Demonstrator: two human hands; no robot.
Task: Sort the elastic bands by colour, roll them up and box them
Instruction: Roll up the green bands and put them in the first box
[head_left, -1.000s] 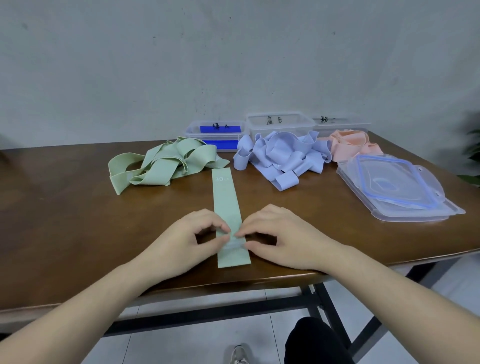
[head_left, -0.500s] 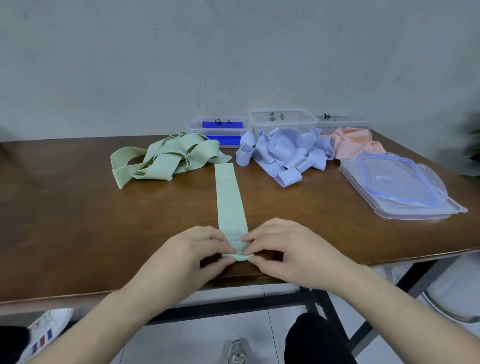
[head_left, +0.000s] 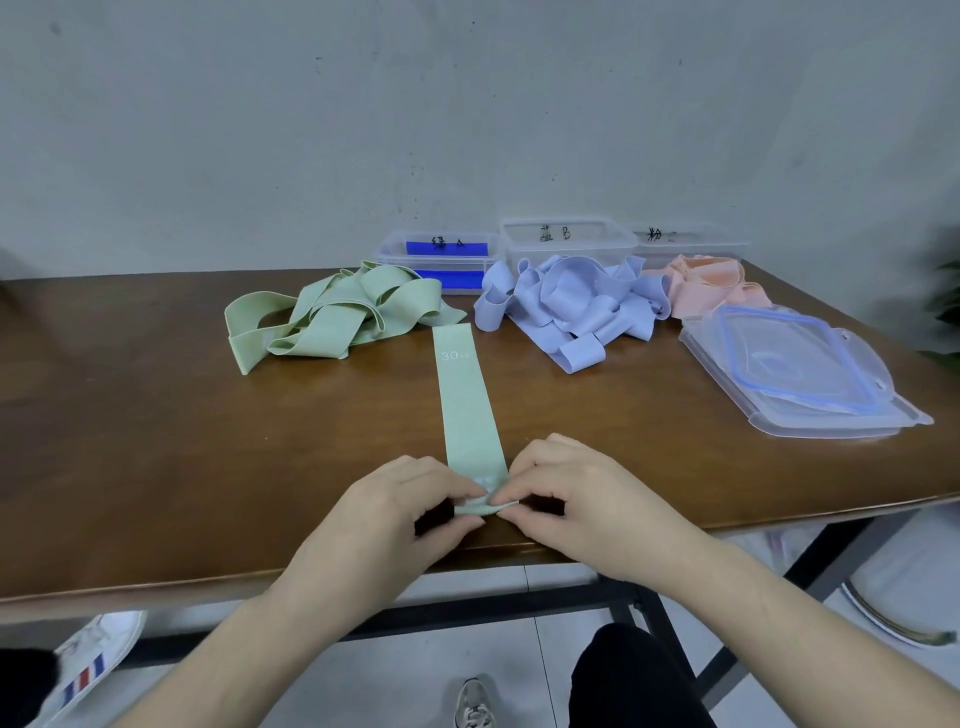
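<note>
Green elastic, the flat pale-green band, now has its near end folded into a first small roll, pinched by your left hand and right hand at lower centre: rolling has begun. The brown wooden surface edge lies just below; open room stretches up toward the green pile.

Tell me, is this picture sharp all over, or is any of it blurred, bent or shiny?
Head view: the middle is fairly sharp, so "30" reads on the flat green band; the far left and right edges smear; the wide lens bows the table edge; soft glare lies on the wood and on the clear lids; dark shadow sits under both hands pinching the band's near end.
</note>
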